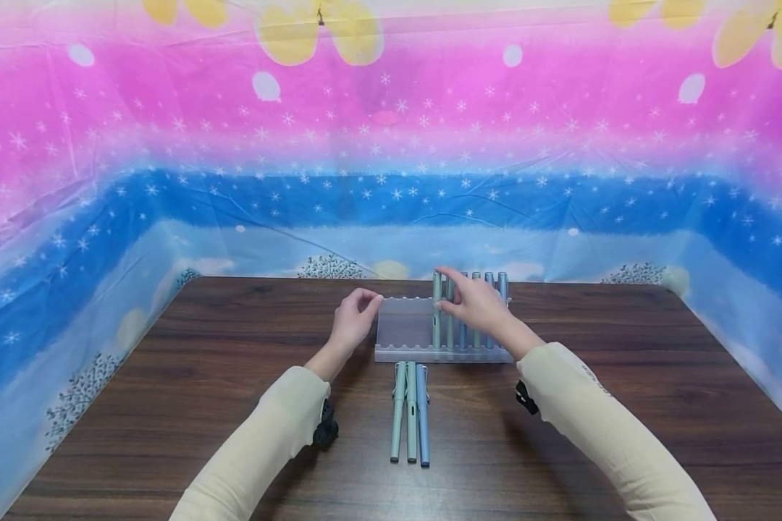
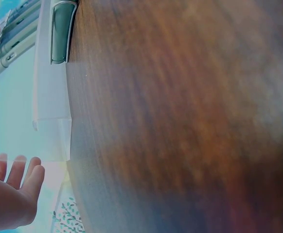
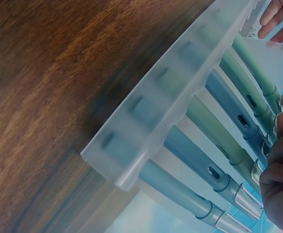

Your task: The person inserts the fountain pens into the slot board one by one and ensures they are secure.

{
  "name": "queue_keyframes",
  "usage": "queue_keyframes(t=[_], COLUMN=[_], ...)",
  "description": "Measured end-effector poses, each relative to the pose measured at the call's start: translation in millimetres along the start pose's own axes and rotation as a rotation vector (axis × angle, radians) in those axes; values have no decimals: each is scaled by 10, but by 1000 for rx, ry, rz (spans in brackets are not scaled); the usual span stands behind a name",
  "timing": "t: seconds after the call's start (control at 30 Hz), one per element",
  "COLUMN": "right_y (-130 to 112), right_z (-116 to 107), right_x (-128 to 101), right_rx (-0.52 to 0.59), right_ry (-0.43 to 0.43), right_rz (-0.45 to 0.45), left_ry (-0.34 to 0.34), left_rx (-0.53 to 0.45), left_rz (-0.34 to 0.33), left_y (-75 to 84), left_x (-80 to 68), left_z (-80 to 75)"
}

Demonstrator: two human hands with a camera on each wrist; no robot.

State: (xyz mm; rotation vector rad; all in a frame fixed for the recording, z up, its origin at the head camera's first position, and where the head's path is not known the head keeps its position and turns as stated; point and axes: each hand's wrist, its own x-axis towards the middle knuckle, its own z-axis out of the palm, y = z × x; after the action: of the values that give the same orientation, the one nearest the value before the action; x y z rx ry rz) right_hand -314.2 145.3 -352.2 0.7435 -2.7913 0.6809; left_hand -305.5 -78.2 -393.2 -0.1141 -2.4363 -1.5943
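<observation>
A translucent plastic pen rack point(image 1: 404, 323) with notched edges stands on the table. My left hand point(image 1: 352, 320) pinches its upper left corner between thumb and fingers. Several green and blue pens lean side by side in its right part, clips upward, as the right wrist view shows. With thumb and index finger, my right hand point(image 1: 484, 304) holds the leftmost one, a light green pen point(image 1: 436, 334), whose lower end sits in a front notch. In front of the rack lie two green pens point(image 1: 397, 423) and a blue pen point(image 1: 423, 427), side by side.
The dark wooden table point(image 1: 234, 405) reaches back to a patterned cloth backdrop point(image 1: 391, 195), close behind the rack. Both forearms in pale sleeves flank the loose pens. A black wrist camera point(image 1: 326, 425) hangs under the left cuff.
</observation>
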Motion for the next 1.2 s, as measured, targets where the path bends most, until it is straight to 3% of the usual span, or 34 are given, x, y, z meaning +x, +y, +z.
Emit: queue_keyframes(t=[0.17, 0.4, 0.53, 1.0, 1.2], right_y=[11, 42, 57, 4, -49], right_z=[-6, -35, -22, 154, 196], right_x=[-6, -74, -153, -452, -526], right_rx=[-2, -15, -22, -18, 5], right_ry=[8, 83, 110, 42, 5], right_rz=[-10, -90, -129, -223, -223], left_ry=[-2, 7, -1, -7, -8], left_rx=[-11, -42, -37, -22, -21], left_rz=[-4, 44, 14, -17, -19], left_y=[-8, -59, -33, 1, -3], left_x=[3, 10, 10, -5, -1], left_z=[0, 6, -1, -6, 1])
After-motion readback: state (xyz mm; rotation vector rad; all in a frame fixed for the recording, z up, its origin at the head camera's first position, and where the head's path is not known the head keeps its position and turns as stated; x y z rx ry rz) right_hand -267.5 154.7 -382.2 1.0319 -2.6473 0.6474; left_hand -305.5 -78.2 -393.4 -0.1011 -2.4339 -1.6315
